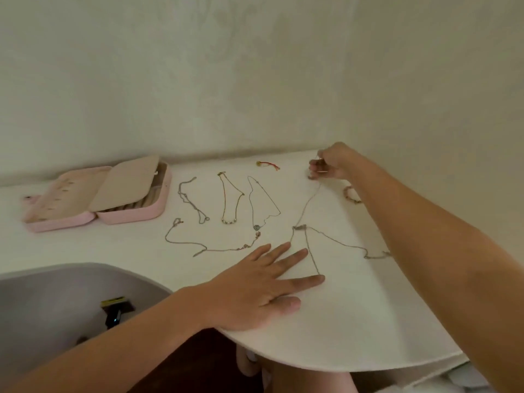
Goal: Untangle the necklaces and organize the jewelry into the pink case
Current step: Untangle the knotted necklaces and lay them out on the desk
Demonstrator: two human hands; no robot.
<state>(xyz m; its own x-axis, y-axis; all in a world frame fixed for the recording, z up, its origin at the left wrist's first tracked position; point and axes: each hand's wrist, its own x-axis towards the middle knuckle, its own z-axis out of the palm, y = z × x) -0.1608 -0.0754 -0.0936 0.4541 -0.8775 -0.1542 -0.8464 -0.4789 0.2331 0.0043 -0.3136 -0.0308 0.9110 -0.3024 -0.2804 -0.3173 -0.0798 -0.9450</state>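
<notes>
Flat left hand [263, 282] beside thin silver chain [312, 251]

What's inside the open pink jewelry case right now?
In the pink jewelry case, small studs dot the left half and padded beige rolls show in the right. A raised beige flap hides the rest.

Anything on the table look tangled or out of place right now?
Yes: the silver chains right of centre meet in a knot. One strand is pinched by the right hand, and another runs down to the flat left hand.
</notes>
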